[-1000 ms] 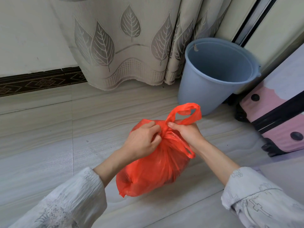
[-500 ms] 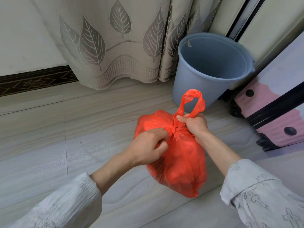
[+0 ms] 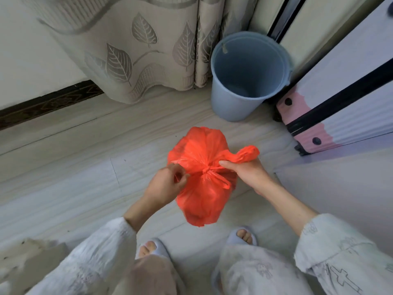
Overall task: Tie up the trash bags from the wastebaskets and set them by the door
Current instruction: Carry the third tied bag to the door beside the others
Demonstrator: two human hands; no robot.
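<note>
Both hands' grip pinches bag (image 3: 202, 188) above tiled floor (image 3: 63, 167).

Leaf-patterned curtain (image 3: 136, 50), pink suitcase (image 3: 331, 116) (black-banded), grey slippers (image 3: 157, 249).

Orange-red plastic trash bag (image 3: 202, 188), full, centre of frame, held off the floor. Neck gathered into a knot; one handle loop sticks out right. Pale blue wastebasket (image 3: 246, 77), upright, unlined, upper right.
</note>
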